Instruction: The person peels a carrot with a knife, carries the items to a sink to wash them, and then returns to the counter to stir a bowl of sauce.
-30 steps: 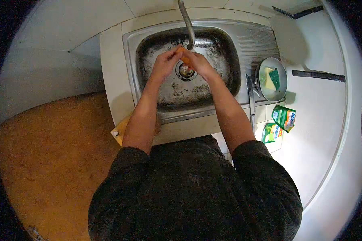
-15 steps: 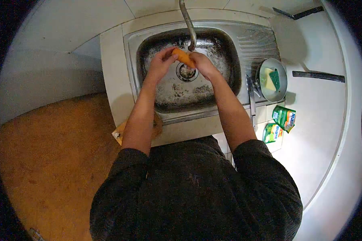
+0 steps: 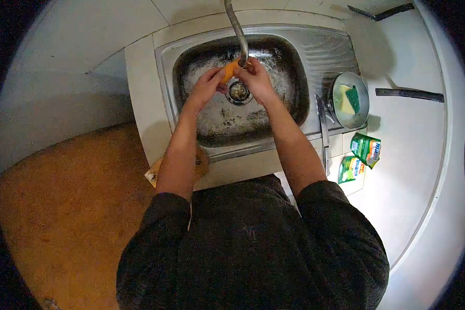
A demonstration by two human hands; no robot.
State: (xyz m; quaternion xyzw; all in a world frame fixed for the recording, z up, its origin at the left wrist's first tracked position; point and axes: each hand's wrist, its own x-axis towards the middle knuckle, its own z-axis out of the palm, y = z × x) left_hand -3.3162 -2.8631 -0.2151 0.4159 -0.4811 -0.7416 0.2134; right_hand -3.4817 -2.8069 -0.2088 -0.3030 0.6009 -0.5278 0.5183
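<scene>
An orange carrot (image 3: pixel 229 71) is held between my two hands over the steel sink (image 3: pixel 253 126), right under the spout of the faucet (image 3: pixel 236 28). My left hand (image 3: pixel 207 87) is closed round its left end. The fingers of my right hand (image 3: pixel 256 81) grip the other end, partly hiding it beside the faucet's mouth. Below the hands lies the round drain (image 3: pixel 239 91). Dark stains mark the basin's walls and floor.
On the ridged drainboard (image 3: pixel 328 49) side, a metal pan (image 3: pixel 364 116) holds a yellow sponge and green scouring pad (image 3: pixel 352 101). A knife (image 3: pixel 324 126) lies beside it. Two green packets (image 3: pixel 366 150) sit nearer me. A wooden board (image 3: pixel 203 164) is partly under my left forearm.
The carrot has turned, its right end swinging up toward the faucet. My right hand has moved up slightly, and my left hand has lowered a little.
</scene>
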